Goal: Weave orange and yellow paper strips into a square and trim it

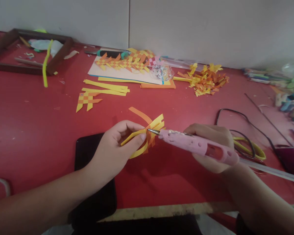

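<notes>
My left hand (121,147) pinches a half-woven piece of yellow and orange paper strips (158,125) between thumb and fingers. Some strip ends stick out above it, and a yellow one loops below my thumb. My right hand (212,133) is wrapped round a pink hot glue gun (183,142). A clear glue stick (271,169) runs out of the gun's back end. Its metal nozzle (153,131) is at the woven strips, close to my left thumb; whether it touches them I cannot tell. The gun hides part of my right fingers.
A finished woven paper fish (85,100) and loose yellow strips (107,86) lie beyond my left hand. Several woven fish (120,63) sit on a white board at the wall. Also here are a paper-scrap pile (207,80), brown frame (17,69), black phone-like slab (94,189) and cables (245,111).
</notes>
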`<state>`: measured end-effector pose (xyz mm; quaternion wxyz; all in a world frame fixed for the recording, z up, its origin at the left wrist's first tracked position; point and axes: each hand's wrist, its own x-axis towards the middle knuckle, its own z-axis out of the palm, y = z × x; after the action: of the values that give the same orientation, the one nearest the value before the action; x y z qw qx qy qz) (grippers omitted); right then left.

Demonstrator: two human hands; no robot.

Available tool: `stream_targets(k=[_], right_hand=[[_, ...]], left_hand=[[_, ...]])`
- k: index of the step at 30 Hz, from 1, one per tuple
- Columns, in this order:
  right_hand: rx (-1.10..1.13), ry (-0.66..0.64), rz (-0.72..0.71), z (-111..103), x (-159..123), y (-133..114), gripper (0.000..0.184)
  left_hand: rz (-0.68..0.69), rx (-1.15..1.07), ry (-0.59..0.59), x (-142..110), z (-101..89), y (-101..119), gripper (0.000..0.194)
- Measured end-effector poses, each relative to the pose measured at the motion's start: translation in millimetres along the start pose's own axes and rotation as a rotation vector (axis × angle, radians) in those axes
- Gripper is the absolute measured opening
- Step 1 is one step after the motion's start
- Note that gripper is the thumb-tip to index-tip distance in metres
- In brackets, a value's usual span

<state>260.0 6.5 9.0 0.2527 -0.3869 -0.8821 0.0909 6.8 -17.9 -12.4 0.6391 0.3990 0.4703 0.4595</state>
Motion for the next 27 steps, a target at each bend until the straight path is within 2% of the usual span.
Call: stream_targets(k=[11, 14, 18, 23, 27], right_hand=[[0.048, -0.033, 0.037, -0.5, -5.4, 4.4, 0.014], [0.026, 0.009, 0.043, -5.4, -5.4, 3.6, 0.014], [0.005, 0.067, 0.067, -9.7, -6.8, 2.0, 0.013], [0.034, -0.024, -0.062, -2.5, -6.1, 5.2, 0.021], [0.038, -0.056, -0.074, 1.0, -6.0, 8.7, 0.017]], left_hand=[[0.072, 0.118, 0.03, -3.3, 1.6, 2.3, 0.005], [0.086, 0.128, 0.045, -2.3, 1.5, 1.1, 0.007], [0.042, 0.051, 0.086, 0.8, -0.6, -2.7, 0.01], [-0.02, -0.114, 0.099, 3.5, -1.6, -2.3, 0.017], [-0.034, -0.103, 0.096, 2.7, -1.3, -1.0, 0.018]])
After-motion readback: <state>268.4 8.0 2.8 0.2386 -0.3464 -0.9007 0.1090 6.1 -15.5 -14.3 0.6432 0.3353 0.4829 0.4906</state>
